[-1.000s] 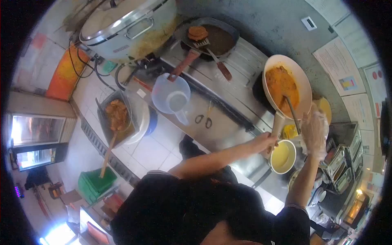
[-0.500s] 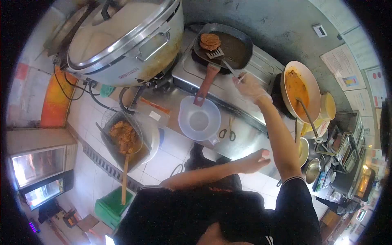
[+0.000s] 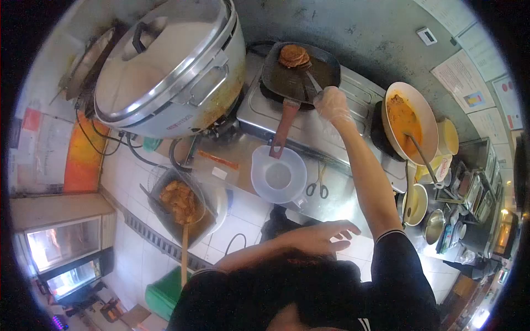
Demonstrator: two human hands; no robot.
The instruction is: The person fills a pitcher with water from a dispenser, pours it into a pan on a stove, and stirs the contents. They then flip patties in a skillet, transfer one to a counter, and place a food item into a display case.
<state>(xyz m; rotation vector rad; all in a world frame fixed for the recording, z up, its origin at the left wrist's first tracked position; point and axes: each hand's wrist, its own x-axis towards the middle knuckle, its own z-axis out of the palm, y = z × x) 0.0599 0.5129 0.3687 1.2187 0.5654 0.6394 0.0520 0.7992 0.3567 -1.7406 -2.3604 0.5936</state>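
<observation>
My right hand, in a clear plastic glove, is closed around the handle of a spatula. The spatula's slotted blade reaches into a dark square grill pan on the stove. At the pan's far edge lie browned round patties, overlapping, with the blade at or partly under them. Thin dark liquid covers the pan's bottom. My left hand is bare and empty, held in front of my body with its fingers apart. Nearest to it is a translucent plastic jug on the counter, under the pan's brown handle.
A big rice cooker stands at the left. A white pan of orange sauce with a ladle sits on the right burner. Scissors lie beside the jug. Lower left, a wire strainer holds fried pieces over a container.
The spatula's blade has moved farther under the patties, which have shifted slightly toward the pan's far edge. My left hand's fingers have spread. The whole view has shifted a little.
</observation>
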